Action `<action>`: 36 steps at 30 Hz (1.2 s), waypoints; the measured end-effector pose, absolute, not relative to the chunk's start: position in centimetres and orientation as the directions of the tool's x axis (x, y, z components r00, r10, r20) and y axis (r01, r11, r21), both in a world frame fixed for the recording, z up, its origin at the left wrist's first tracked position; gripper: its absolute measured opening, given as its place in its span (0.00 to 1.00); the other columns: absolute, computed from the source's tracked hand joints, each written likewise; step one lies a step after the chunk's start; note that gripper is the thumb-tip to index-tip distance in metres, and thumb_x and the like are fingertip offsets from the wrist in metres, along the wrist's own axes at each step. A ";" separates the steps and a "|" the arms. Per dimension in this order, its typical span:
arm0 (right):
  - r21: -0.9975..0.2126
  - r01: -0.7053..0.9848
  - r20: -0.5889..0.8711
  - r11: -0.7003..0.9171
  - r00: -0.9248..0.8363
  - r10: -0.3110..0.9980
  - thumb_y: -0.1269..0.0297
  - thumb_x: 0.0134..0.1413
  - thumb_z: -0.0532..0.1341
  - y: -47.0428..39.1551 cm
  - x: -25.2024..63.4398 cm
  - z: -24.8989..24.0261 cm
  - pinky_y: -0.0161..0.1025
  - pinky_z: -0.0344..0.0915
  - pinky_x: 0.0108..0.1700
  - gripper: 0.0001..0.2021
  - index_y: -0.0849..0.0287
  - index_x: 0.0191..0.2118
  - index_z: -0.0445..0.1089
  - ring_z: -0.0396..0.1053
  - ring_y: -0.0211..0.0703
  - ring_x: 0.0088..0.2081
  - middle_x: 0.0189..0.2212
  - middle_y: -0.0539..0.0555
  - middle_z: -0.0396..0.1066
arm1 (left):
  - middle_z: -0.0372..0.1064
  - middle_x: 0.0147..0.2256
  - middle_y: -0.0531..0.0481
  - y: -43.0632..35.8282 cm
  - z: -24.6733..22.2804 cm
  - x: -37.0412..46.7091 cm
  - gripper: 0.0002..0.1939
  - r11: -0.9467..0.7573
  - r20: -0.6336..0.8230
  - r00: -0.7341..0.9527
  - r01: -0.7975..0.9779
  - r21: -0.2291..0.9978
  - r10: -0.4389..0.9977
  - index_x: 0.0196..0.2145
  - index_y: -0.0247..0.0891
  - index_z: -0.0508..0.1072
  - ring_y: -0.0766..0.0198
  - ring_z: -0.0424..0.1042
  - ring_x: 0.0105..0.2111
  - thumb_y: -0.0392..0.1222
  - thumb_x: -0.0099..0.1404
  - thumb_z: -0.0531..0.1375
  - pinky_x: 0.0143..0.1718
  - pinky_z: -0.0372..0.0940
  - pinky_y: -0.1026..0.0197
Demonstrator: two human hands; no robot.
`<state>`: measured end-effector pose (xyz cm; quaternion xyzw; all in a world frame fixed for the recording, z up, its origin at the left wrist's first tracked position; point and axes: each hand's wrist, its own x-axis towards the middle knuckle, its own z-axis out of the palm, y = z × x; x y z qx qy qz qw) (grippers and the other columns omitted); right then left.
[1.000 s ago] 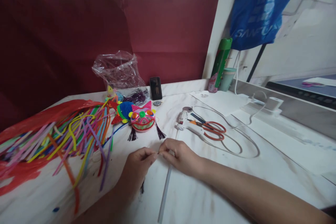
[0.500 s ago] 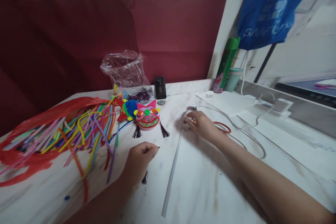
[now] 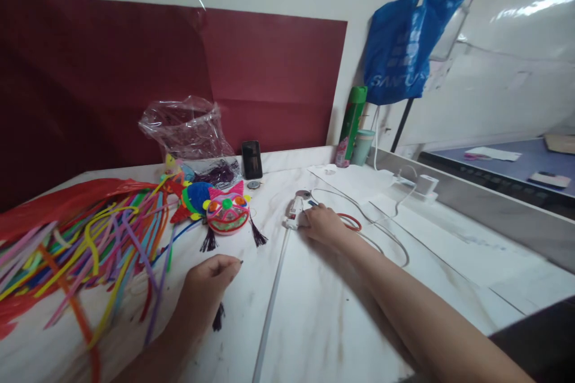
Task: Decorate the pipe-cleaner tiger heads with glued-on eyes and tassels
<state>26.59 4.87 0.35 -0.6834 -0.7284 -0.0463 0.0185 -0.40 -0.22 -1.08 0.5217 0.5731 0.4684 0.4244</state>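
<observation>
My left hand (image 3: 210, 278) is closed in a pinch above the table, with a small dark tip poking out past thumb and forefinger. A black tassel (image 3: 218, 317) shows just under it, apparently on the same piece. My right hand (image 3: 324, 224) is curled at the right side of a white hot glue gun (image 3: 294, 209) lying on the table; its fingers are partly hidden. From the gun's near end a long translucent glue stick (image 3: 273, 293) runs toward me. Left of the gun sits a colourful fish-like craft (image 3: 227, 210) with a pink face and black tassels.
Many pipe cleaners (image 3: 112, 233) lie on a red plastic bag (image 3: 85, 191) at the left. A phone (image 3: 251, 160) leans at the back. Red-orange loop (image 3: 350, 221), grey cable (image 3: 399, 245) and charger (image 3: 426, 184) lie at the right. Behind stand a green spray can (image 3: 353, 125) and cup (image 3: 363, 146).
The view has swung to the right. My right hand has shifted from over the glue gun to its right side, uncovering its white body. My left hand keeps its pinch.
</observation>
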 end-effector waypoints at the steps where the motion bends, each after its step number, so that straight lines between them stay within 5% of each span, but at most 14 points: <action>1: 0.039 0.998 0.094 0.052 -0.056 0.994 0.65 0.49 0.58 4.9 26.5 0.2 0.42 0.61 0.41 0.12 0.64 0.39 0.72 0.67 0.57 0.45 0.38 0.64 0.74 | 0.49 0.12 0.60 -0.3 -1.0 -0.4 0.12 0.010 0.011 -0.102 0.202 0.979 0.995 0.22 0.35 0.74 0.74 0.47 0.13 0.48 0.45 0.62 0.14 0.44 0.69; 11: -0.048 0.997 0.267 0.062 -0.047 0.962 0.73 0.51 0.53 5.3 26.6 -0.9 0.42 0.60 0.45 0.10 0.68 0.37 0.69 0.66 0.53 0.43 0.38 0.67 0.71 | 0.56 0.14 0.58 1.1 -0.5 -1.7 0.12 -0.046 0.089 -0.163 0.249 0.967 0.983 0.23 0.35 0.75 0.72 0.51 0.14 0.48 0.47 0.62 0.14 0.46 0.68; 16: -0.514 0.837 0.434 0.187 0.066 0.898 0.64 0.53 0.52 4.4 25.9 0.5 0.39 0.63 0.35 0.10 0.61 0.34 0.68 0.67 0.45 0.31 0.29 0.56 0.70 | 0.60 0.17 0.57 1.6 -0.1 -2.2 0.11 -0.126 0.206 -0.226 0.324 0.938 0.952 0.22 0.36 0.74 0.70 0.57 0.18 0.47 0.49 0.60 0.20 0.53 0.68; 20: -0.763 0.605 0.223 0.226 -0.081 0.971 0.55 0.54 0.52 1.1 23.2 2.0 0.36 0.63 0.27 0.16 0.60 0.35 0.71 0.66 0.41 0.26 0.25 0.52 0.69 | 0.64 0.19 0.55 1.7 0.2 -2.6 0.09 -0.302 0.431 -0.191 0.474 0.827 0.882 0.21 0.37 0.73 0.67 0.63 0.22 0.43 0.52 0.57 0.25 0.58 0.66; 26: -0.832 0.439 0.219 0.339 -0.301 0.928 0.56 0.51 0.57 -1.9 20.3 2.2 0.34 0.62 0.29 0.14 0.60 0.37 0.72 0.66 0.42 0.29 0.28 0.52 0.71 | 0.65 0.21 0.54 1.8 0.1 -2.8 0.09 -0.453 0.647 -0.071 0.656 0.603 0.759 0.22 0.38 0.73 0.68 0.65 0.23 0.37 0.55 0.55 0.26 0.58 0.67; 36: -0.859 0.403 0.180 0.317 -0.343 0.922 0.63 0.47 0.56 -2.3 19.6 2.5 0.32 0.56 0.27 0.07 0.61 0.31 0.67 0.58 0.36 0.26 0.23 0.49 0.62 | 0.66 0.21 0.53 1.5 0.7 -2.7 0.09 -0.458 0.648 -0.087 0.638 0.619 0.756 0.23 0.37 0.73 0.67 0.65 0.23 0.39 0.56 0.55 0.26 0.59 0.66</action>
